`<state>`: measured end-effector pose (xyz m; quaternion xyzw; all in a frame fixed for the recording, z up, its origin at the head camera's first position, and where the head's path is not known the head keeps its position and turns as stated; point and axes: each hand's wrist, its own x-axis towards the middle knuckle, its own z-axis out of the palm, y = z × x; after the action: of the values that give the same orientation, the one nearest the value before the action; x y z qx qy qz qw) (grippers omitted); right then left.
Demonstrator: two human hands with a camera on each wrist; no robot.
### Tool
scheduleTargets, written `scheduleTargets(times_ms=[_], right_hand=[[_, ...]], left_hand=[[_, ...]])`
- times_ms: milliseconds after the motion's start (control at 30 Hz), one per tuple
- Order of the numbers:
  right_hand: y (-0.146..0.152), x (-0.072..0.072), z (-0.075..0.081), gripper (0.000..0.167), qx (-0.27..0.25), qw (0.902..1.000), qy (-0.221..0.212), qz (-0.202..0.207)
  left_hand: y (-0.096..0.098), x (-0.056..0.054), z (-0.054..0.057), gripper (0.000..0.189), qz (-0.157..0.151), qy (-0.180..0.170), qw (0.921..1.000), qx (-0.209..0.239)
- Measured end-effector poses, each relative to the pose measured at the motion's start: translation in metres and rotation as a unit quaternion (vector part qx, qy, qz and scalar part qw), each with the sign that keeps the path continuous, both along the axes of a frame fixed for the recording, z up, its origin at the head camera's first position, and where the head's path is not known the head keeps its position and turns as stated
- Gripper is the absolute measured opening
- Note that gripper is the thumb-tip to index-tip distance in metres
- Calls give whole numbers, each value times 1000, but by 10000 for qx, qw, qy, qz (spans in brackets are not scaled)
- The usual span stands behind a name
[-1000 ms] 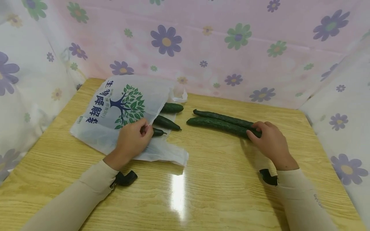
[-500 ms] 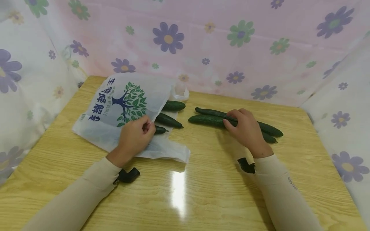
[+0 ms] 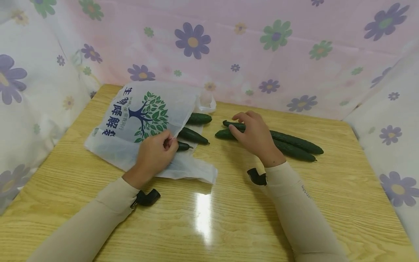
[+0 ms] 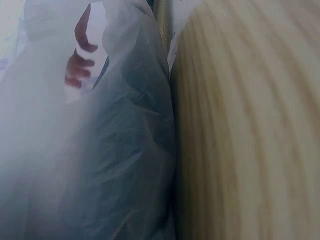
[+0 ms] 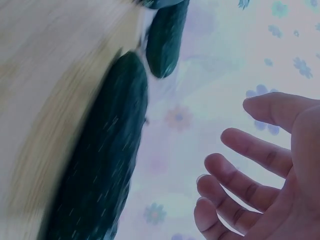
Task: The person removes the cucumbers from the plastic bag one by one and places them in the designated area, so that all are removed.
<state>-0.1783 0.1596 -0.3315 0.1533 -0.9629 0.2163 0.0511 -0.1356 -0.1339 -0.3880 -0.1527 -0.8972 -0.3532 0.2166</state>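
Observation:
With my left hand I pinch the mouth edge of a white plastic bag printed with a tree, holding its upper layer raised. Three cucumbers poke out of the mouth: one at the back, one in the middle, one in front. My right hand is over the left part of two long cucumbers, a rear one and a front one. The right wrist view shows its fingers spread and gently bent, apart from the nearest cucumber.
Everything lies on a wood-grain table. A flower-printed curtain encloses the back and sides. The bag handle lies near the back edge. Black wrist mounts hang by both sleeves. Bag plastic fills much of the left wrist view.
My right hand has slid left from the right ends of the two long cucumbers to near their left ends. The cucumbers stay in place, and my left hand keeps its pinch on the bag.

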Motion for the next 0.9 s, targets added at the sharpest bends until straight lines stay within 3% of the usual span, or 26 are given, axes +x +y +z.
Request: scheduleTargets(times_ms=[333, 900], right_hand=[[-37, -8, 3, 36, -40, 9994, -32, 354], [-74, -18, -17, 39, 184, 9928, -43, 1184]], left_hand=[[0, 0, 0, 23, -4, -37, 10000, 22], [-1, 0, -1, 22, 53, 35, 10000, 27]])
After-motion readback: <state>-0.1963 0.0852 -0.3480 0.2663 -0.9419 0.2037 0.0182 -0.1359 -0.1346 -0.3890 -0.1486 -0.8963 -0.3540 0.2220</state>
